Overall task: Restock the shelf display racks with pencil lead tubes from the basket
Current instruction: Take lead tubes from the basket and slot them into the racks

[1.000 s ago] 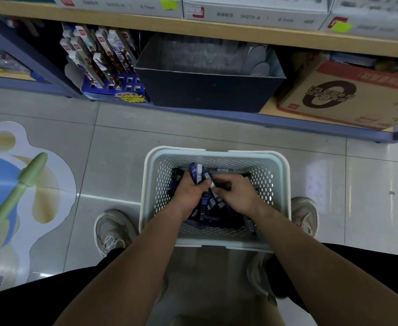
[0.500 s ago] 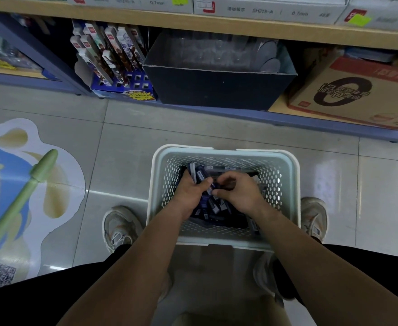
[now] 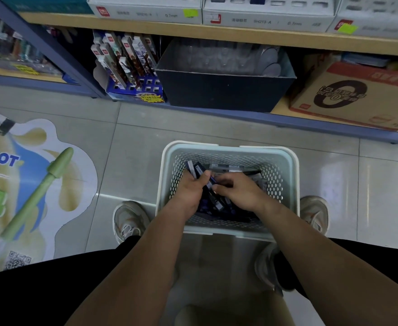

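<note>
A pale perforated basket (image 3: 289, 184) stands on the floor between my feet, holding several dark blue pencil lead tubes (image 3: 216, 203). Both hands are inside it. My left hand (image 3: 191, 191) grips a bunch of the tubes, whose tops stick up past my thumb. My right hand (image 3: 238, 192) has its fingers curled down among the tubes just beside the left hand, pinching one. White display racks (image 3: 146, 10) labelled 0.7mm sit on the wooden shelf at the top edge.
On the bottom shelf stand a blue pen display (image 3: 132, 67), a dark open box (image 3: 223, 90) and a cardboard carton (image 3: 355, 95). A Pilot floor sticker (image 3: 28, 180) covers the tiles at left. My shoes (image 3: 128, 220) flank the basket.
The view has tilted up slightly, showing more of the upper racks. Both hands stay in the basket, the left still gripping its bunch while the right shifts among the tubes.
</note>
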`<state>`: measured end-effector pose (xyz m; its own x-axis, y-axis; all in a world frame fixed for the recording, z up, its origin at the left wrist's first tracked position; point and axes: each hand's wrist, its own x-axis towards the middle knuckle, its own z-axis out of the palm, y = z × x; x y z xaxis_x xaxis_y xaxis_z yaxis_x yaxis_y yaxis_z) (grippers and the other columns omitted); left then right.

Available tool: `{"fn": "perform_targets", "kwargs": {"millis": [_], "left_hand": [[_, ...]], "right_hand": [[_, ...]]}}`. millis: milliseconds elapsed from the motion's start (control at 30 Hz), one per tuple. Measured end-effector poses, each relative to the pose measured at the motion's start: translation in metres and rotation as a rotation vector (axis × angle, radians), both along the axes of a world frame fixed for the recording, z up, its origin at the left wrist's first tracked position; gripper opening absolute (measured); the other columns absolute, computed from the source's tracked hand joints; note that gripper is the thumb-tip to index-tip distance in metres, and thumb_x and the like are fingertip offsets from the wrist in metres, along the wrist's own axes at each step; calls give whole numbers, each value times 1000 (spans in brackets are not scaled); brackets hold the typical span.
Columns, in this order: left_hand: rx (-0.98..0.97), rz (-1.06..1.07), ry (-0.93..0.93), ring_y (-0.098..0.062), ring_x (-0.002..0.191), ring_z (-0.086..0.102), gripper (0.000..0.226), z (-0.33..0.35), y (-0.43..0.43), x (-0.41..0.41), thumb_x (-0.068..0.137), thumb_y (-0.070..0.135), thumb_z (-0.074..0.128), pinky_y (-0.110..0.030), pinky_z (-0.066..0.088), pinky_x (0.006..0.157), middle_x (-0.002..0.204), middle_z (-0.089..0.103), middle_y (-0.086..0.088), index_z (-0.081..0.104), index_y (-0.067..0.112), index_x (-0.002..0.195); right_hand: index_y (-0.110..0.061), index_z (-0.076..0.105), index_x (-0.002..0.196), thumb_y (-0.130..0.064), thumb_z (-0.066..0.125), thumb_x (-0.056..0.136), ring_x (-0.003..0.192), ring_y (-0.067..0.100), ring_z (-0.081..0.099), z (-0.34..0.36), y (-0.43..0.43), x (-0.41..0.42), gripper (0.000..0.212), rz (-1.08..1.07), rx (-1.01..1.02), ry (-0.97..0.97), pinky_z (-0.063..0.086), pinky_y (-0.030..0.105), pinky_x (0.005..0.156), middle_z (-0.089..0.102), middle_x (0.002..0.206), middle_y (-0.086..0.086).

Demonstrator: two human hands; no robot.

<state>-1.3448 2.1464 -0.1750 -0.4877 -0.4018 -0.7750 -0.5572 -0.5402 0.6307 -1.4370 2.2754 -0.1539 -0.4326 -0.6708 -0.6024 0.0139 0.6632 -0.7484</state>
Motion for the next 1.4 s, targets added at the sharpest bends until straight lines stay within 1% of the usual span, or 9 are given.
{"fn": "perform_targets", "kwargs": {"millis": [133,267,467,633,833,967,1067,1233,1400], "left_hand": [[28,50,-6,-29,88,71,30,2,2,-1,102,19,57,-35,58,66,104,72,-21,58,-7,117],[51,97,-5,-29,84,70,20,2,1,-1,103,19,54,-36,57,66,95,71,-16,63,1,105],[45,80,-18,-36,95,70,34,-3,0,-2,103,25,54,-40,58,68,113,70,-23,55,-4,122],[68,126,-20,-26,83,70,37,-2,-3,-4,104,24,52,-30,57,56,105,69,-17,49,-4,128],[12,91,-68,-32,86,67,43,-9,-8,-5,104,30,52,-38,58,64,107,67,-18,48,-3,131],[36,30,-10,-30,84,65,25,-9,-5,-3,106,22,49,-48,57,81,95,67,-13,57,-1,112],[97,-14,47,-29,89,69,22,-6,3,-3,106,15,48,-40,58,79,101,72,-16,59,-1,116],[117,1,36,-32,109,67,30,-10,9,-4,104,17,52,-51,54,96,123,68,-19,51,4,131],[60,-39,31,-27,111,68,41,-11,11,-5,98,18,64,-42,59,86,124,68,-11,47,12,135]], "right_hand": [[-25,66,111,-18,73,89,101,7,61,9,2,6,25,-47,-36,-51,47,26,90,65,101,-11],[-34,59,91,-17,78,85,77,3,66,11,5,7,26,-98,-62,-151,50,25,78,69,84,-11],[-16,58,121,-10,80,81,82,6,67,2,9,5,46,-150,1,-262,47,15,70,71,92,0],[-23,66,93,-5,75,83,92,18,68,-8,12,2,22,-93,33,-166,54,37,91,71,95,2],[-19,69,107,-15,56,96,80,24,65,-14,23,-2,18,-220,138,-109,50,32,72,70,96,12],[-14,69,116,-14,59,98,99,26,69,-17,16,1,21,-396,59,-108,55,35,84,72,106,5],[-13,70,111,-13,63,96,100,16,65,-15,2,7,17,-481,6,-38,49,25,90,70,104,0],[-15,68,106,-17,68,93,98,12,64,-17,-7,13,13,-510,15,-21,51,26,90,68,101,-2],[-25,65,85,-14,72,89,91,20,69,-21,-6,14,13,-546,3,-41,58,43,87,71,92,1]]}}
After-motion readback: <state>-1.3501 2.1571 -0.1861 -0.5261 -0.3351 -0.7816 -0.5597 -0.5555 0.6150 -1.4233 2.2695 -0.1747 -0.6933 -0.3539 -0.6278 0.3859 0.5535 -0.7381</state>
